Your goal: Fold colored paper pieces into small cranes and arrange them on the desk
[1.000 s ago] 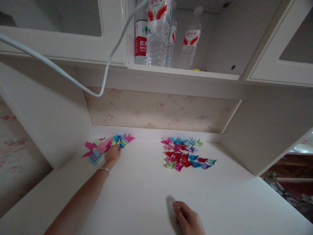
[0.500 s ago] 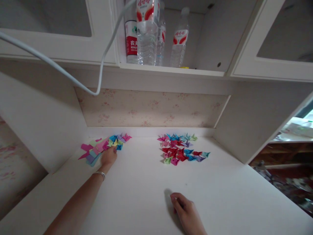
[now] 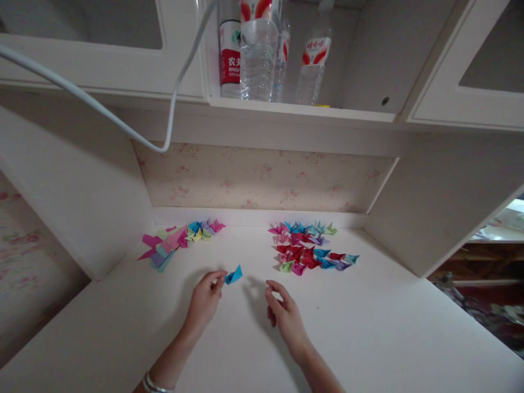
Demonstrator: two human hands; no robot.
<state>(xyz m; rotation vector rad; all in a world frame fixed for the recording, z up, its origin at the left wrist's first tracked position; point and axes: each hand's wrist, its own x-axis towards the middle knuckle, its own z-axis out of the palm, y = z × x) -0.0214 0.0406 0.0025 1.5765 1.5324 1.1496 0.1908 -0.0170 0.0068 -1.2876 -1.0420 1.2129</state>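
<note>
My left hand (image 3: 206, 297) pinches a blue folded paper crane (image 3: 233, 275) between thumb and fingertips, above the middle of the white tabletop. To the right of it, my right hand (image 3: 284, 311) is raised with thumb and forefinger apart and nothing between them. Beyond the left hand lies a mixed pile of folded paper cranes (image 3: 198, 234) and flat coloured paper pieces (image 3: 162, 248). On the far right side, several paper cranes (image 3: 305, 253) in red, pink, blue, green and purple are set out in rough rows.
The white tabletop (image 3: 229, 344) runs back to a low ledge and a flowered wall panel (image 3: 254, 180). Overhead, plastic bottles (image 3: 257, 60) stand in an open cabinet (image 3: 303, 112). A white cable (image 3: 118, 126) hangs down at the upper left.
My left hand has come back from the left pile towards the middle, bringing the blue paper crane. My right hand has moved forward and up, its fingers loosening.
</note>
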